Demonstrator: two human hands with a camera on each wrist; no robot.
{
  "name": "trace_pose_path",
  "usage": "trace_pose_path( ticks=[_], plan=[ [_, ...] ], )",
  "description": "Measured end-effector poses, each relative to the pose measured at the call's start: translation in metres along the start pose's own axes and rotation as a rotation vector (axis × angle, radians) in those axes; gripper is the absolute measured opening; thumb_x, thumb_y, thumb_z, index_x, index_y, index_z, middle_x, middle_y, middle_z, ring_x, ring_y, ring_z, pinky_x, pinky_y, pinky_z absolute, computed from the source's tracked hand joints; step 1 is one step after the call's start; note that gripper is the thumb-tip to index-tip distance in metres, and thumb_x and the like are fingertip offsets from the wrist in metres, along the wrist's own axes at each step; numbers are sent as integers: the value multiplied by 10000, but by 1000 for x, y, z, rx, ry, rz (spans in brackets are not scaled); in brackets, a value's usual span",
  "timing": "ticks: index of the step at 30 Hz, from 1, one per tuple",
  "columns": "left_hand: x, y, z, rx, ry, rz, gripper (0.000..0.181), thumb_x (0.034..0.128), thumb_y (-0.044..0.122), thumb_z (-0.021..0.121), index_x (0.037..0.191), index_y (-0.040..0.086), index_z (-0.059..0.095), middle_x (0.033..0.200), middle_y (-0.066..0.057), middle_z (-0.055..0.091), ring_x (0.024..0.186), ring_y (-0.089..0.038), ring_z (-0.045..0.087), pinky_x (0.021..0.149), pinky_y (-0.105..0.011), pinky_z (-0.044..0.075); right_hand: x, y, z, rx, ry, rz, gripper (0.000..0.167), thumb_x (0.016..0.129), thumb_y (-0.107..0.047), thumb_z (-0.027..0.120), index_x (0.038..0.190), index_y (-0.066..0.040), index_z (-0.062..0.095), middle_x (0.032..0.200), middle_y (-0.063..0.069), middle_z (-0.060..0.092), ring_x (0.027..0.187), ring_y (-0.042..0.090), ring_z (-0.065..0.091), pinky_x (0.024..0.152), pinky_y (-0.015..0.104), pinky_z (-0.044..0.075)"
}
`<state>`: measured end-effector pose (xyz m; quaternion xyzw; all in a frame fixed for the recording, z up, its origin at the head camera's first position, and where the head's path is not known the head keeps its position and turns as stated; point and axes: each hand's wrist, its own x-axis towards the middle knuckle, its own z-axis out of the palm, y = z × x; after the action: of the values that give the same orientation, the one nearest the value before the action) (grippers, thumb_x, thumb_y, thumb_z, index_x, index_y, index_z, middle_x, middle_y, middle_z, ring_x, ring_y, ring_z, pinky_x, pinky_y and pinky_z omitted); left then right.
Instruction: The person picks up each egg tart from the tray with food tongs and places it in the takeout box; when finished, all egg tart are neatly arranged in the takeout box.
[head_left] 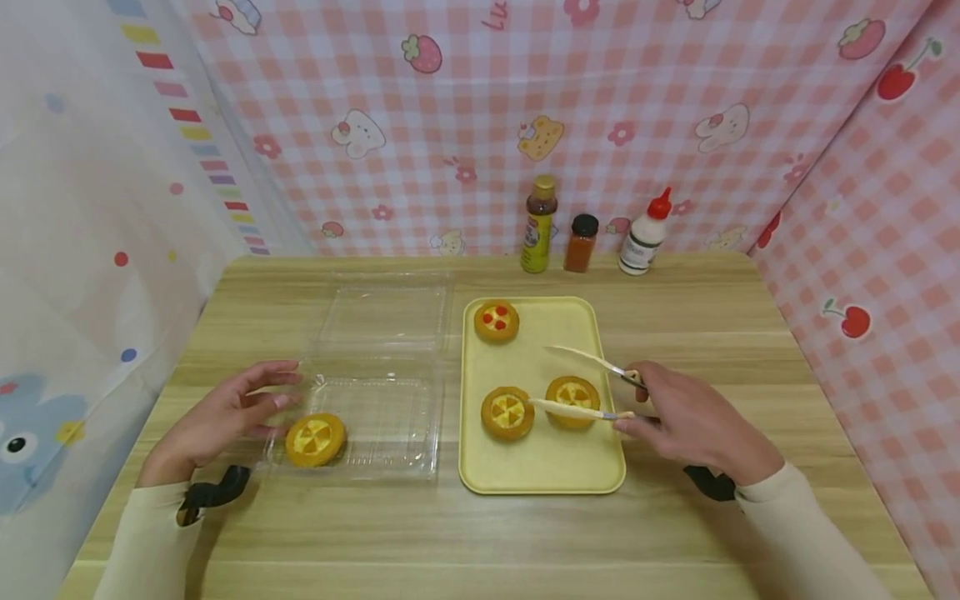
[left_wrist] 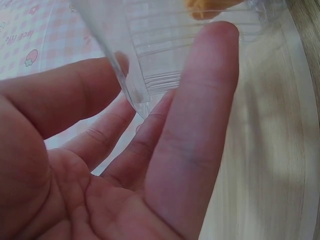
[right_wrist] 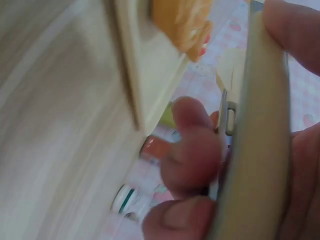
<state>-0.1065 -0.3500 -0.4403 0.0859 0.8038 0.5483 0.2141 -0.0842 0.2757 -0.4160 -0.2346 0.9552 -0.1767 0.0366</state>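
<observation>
My left hand (head_left: 225, 412) is at the left side of a clear plastic container (head_left: 382, 467), its fingers bent around the edge; the wall passes between them in the left wrist view. A tart (head_left: 315, 440) with yellow wedges lies inside. With my right hand (head_left: 693, 421) I hold tongs (head_left: 573, 409), their cream arms spread apart over the yellow tray (head_left: 540, 485). The lower arm crosses the front right tart (head_left: 573, 392), and its tip is by the front left tart (head_left: 507, 413). Whether the tongs touch either is unclear.
A tart with red pieces (head_left: 497, 321) sits at the tray's back left. The container's clear lid (head_left: 386, 312) lies folded back. Behind the tray stand a yellow-green bottle (head_left: 536, 237), a black-capped jar (head_left: 581, 246) and a red-tipped white bottle (head_left: 641, 242).
</observation>
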Motion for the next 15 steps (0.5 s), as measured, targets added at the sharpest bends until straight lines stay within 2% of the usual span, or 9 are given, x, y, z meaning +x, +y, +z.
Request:
trace_pose_path(
  ticks=[7,15],
  plan=[
    [0,-1,-1,3,-4,9,589,1111,189,570,1597,-23,312,1544,-244,432,1188,10,666,829,-404,666,-17,16,4,-70,52,-3,539,910,-466,818,1227,-87,603,920,-59,624,684,40,453,626,234,420],
    [-1,-2,-1,1,-8,21,587,1114,186,564,1599,-27,310,1486,-56,525,1190,2,670,829,-395,666,-34,28,9,-94,59,12,509,890,-512,825,1147,-118,633,894,-63,643,652,18,438,586,238,396]
  ],
)
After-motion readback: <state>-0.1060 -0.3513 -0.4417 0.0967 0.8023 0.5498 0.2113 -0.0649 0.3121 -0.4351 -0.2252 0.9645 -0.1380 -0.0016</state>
